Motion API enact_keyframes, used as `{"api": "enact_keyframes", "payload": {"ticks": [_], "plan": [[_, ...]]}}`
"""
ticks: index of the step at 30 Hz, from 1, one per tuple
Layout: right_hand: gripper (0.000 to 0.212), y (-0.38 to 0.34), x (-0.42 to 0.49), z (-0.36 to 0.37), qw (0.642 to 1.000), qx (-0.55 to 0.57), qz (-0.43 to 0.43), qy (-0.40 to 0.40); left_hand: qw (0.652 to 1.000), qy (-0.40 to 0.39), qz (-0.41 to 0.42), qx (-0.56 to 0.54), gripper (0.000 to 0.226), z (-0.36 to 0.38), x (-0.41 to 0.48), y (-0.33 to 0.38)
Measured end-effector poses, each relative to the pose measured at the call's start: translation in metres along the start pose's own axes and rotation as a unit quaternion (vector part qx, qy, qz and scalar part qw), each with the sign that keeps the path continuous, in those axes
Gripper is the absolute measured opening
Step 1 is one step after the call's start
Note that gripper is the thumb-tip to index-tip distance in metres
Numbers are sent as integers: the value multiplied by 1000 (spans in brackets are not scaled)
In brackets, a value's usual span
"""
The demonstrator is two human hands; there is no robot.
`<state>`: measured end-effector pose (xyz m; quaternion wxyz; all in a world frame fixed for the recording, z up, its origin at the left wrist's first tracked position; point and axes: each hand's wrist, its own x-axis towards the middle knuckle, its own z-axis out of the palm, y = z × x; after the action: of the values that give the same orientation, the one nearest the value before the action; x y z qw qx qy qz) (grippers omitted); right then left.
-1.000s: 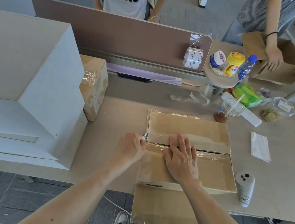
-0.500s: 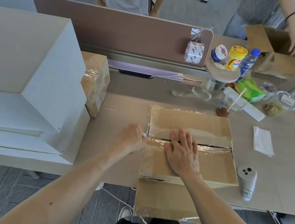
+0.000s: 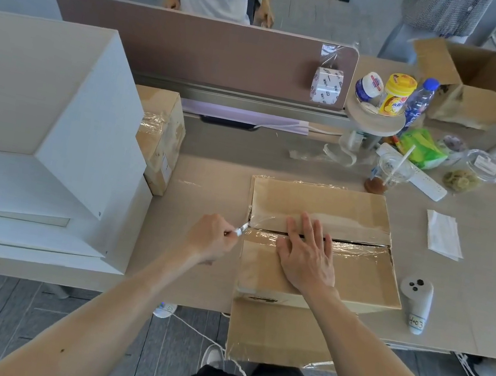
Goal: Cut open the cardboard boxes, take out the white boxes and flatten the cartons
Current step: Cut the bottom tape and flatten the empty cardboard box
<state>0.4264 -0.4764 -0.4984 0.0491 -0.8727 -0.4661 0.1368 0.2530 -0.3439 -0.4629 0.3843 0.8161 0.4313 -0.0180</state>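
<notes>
In the head view, the taped brown cardboard box (image 3: 320,201) sits on the pale tabletop (image 3: 208,181), its centre seam running 9 to 3 o'clock. The left hand (image 3: 211,241), at the seam's 9 o'clock end, curls round a small silver blade (image 3: 241,228) touching the tape. The right hand (image 3: 307,257) presses flat, fingers straight, across the seam, likely in the path of a cut toward 3 o'clock.

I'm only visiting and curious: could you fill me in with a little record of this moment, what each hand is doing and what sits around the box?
Left hand: grips a small silvery blade, tip at the left end of the top seam
Right hand: flat on the cardboard box, fingers across the seam
Box state: flaps down, shiny clear tape over the seam
To the left: stacked white boxes, with a smaller taped carton beside them
To the right: white controller
</notes>
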Motion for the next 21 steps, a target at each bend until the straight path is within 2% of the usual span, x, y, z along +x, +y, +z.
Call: {"api": "enact_keyframes", "payload": {"ticks": [7, 13, 17, 21], "plan": [[57, 0, 0, -1, 1000, -1, 2, -8, 993, 18, -12, -119, 45, 13, -14, -15], [57, 1, 1, -1, 1000, 1, 5, -12, 989, 66, 3, -136, 43, 30, -22, -23], [58, -1, 2, -2, 1000, 2, 3, -16, 973, 119, 0, -198, 46, 41, -23, -27], [58, 0, 2, -2, 1000, 0, 4, -18, 971, 116, -11, -210, 47, 45, -25, -21]]}}
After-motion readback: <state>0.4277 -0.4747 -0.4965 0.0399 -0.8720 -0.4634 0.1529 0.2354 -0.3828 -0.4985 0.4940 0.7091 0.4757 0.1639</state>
